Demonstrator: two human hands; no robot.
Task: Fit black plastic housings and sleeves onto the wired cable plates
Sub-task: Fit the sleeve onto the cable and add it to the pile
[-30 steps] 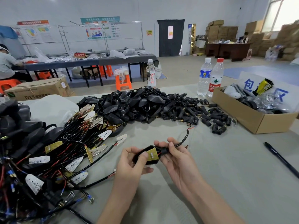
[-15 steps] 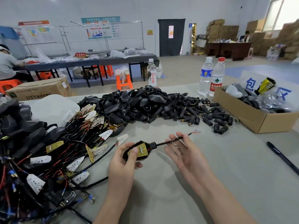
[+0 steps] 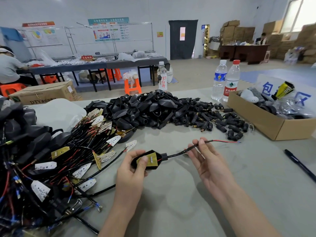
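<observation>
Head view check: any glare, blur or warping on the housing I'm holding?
Head view: the black housing in the left hand is sharp, no glare; head view, top right: the window is blown out; head view edges: wide-angle warping; faint shadow under the right hand.

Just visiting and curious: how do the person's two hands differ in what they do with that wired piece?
The left hand curls round the black housing, thumb on the gold plate; the right hand lies open, palm up. The left hand carries the bulky end; the right hand only has the cable resting across its fingers. Both touch the same assembly.
</observation>
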